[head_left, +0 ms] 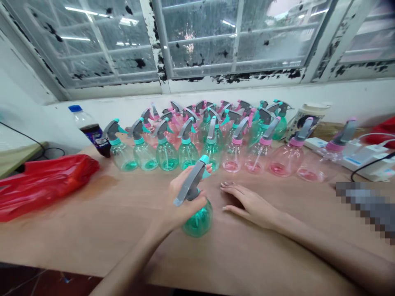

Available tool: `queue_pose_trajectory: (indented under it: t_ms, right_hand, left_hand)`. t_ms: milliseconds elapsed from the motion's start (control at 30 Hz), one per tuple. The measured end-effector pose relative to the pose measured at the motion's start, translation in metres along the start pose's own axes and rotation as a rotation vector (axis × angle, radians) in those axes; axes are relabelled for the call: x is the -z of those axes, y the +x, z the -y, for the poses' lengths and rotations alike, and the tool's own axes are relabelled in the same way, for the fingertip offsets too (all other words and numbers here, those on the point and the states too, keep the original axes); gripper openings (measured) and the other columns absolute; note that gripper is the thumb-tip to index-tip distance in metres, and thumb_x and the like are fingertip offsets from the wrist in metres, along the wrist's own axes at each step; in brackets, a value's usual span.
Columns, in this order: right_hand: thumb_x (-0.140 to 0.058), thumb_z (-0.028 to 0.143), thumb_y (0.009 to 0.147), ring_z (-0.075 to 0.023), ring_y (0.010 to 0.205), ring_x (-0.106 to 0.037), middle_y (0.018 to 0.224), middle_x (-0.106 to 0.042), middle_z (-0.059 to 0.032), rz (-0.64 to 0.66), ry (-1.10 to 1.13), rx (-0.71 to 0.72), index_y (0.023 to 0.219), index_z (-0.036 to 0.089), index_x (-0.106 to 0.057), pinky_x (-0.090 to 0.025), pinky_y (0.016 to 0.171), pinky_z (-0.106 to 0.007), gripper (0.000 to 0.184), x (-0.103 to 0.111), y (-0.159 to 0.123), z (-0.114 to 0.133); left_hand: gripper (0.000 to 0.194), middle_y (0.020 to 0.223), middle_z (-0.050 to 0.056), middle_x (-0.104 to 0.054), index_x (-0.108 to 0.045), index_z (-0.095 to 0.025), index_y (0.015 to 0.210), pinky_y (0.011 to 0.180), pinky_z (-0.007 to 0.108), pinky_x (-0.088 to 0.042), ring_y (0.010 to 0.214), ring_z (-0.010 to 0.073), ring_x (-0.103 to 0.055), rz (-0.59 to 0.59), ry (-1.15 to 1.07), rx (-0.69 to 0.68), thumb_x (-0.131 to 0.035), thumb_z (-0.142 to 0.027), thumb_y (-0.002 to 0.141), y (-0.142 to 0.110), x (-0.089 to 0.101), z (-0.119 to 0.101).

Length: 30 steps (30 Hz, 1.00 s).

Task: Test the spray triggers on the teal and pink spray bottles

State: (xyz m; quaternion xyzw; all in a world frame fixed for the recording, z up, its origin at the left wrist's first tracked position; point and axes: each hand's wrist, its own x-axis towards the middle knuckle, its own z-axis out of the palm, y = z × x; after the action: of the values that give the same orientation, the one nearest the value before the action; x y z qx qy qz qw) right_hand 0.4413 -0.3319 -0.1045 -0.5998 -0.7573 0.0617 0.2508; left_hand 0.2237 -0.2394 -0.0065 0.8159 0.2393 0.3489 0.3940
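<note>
My left hand [185,197] is wrapped round the neck of a green spray bottle [198,222] with a grey trigger head and teal collar. The bottle stands close in front of me, slightly tilted or upright; I cannot tell which. My right hand [249,202] rests on the table to its right, fingers stretched out and a little apart, holding nothing. Behind both hands runs a row of spray bottles: green ones [167,158] to the left and pink ones [231,160] to the right. More green and pink bottles crowd behind that row, partly hidden.
A red plastic bag [46,181] lies at the left, near a dark soda bottle [95,133] with a blue cap. At the right are a white cup [308,117] and white power strips [370,158] with cables. The wooden table [123,238] ends at a wall under windows.
</note>
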Motion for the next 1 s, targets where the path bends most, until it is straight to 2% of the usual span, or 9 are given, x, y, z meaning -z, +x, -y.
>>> queue_pose_trajectory:
  t_ms: [100,200,267,400,467,667,1000]
  right_hand:
    - [-0.052,0.048,0.094,-0.0279,0.132,-0.049,0.139,-0.057,-0.0138,-0.018,0.001,0.005,0.131,0.018,-0.054,-0.043,0.109,-0.049,0.048,-0.001,0.000,0.001]
    - [-0.052,0.047,0.094,-0.0280,0.132,-0.049,0.139,-0.058,-0.0136,-0.037,0.014,0.011,0.130,0.018,-0.056,-0.042,0.109,-0.050,0.046,-0.001,0.000,0.000]
    - [-0.053,0.047,0.094,-0.0283,0.132,-0.049,0.138,-0.058,-0.0139,-0.035,0.029,0.013,0.129,0.018,-0.057,-0.041,0.109,-0.051,0.045,-0.001,0.000,0.000]
    - [-0.053,0.047,0.094,-0.0291,0.132,-0.049,0.137,-0.058,-0.0141,-0.026,0.061,0.012,0.127,0.018,-0.058,-0.041,0.109,-0.051,0.044,0.001,0.001,0.001]
    - [-0.053,0.047,0.094,-0.0294,0.131,-0.050,0.137,-0.059,-0.0133,-0.034,0.080,0.009,0.126,0.020,-0.059,-0.041,0.109,-0.052,0.042,0.001,0.001,0.001]
    - [-0.053,0.046,0.094,-0.0291,0.131,-0.051,0.136,-0.060,-0.0132,-0.028,0.090,0.013,0.124,0.019,-0.060,-0.042,0.108,-0.051,0.040,0.001,0.000,0.000]
    - [-0.053,0.045,0.094,-0.0282,0.132,-0.050,0.136,-0.060,-0.0123,-0.038,0.082,0.006,0.124,0.020,-0.060,-0.042,0.109,-0.050,0.040,-0.001,0.000,-0.001]
  left_hand:
    - [0.049,0.095,0.002,-0.070,-0.063,-0.024,0.118,0.084,0.039,-0.055,0.063,0.0142,-0.061,0.029,-0.060,0.030,-0.057,-0.020,0.070,0.002,0.000,-0.004]
    - [0.040,0.107,0.005,-0.069,-0.064,-0.021,0.109,0.088,0.038,-0.054,0.075,0.0164,-0.064,0.028,-0.106,0.005,-0.057,-0.021,0.070,0.002,0.001,-0.008]
    - [0.032,0.104,0.006,-0.069,-0.065,-0.020,0.101,0.081,0.035,-0.055,0.082,0.0191,-0.065,0.021,-0.095,0.005,-0.056,-0.022,0.071,0.002,0.001,-0.009]
    - [0.017,0.088,0.004,-0.068,-0.063,-0.021,0.086,0.068,0.033,-0.054,0.077,0.0200,-0.063,0.009,-0.036,0.015,-0.056,-0.024,0.072,0.003,0.003,-0.011]
    - [0.020,0.092,0.005,-0.069,-0.065,-0.022,0.089,0.071,0.035,-0.055,0.080,0.0210,-0.064,0.026,-0.050,0.019,-0.056,-0.024,0.071,0.004,0.003,-0.012]
    - [0.043,0.121,0.010,-0.067,-0.064,-0.021,0.114,0.084,0.039,-0.056,0.110,0.0288,-0.064,0.055,-0.161,0.044,-0.059,-0.021,0.071,0.005,0.001,-0.011]
    - [0.045,0.125,0.011,-0.066,-0.061,-0.020,0.117,0.095,0.043,-0.054,0.115,0.0277,-0.062,0.060,-0.177,0.001,-0.061,-0.019,0.071,0.006,0.000,-0.007]
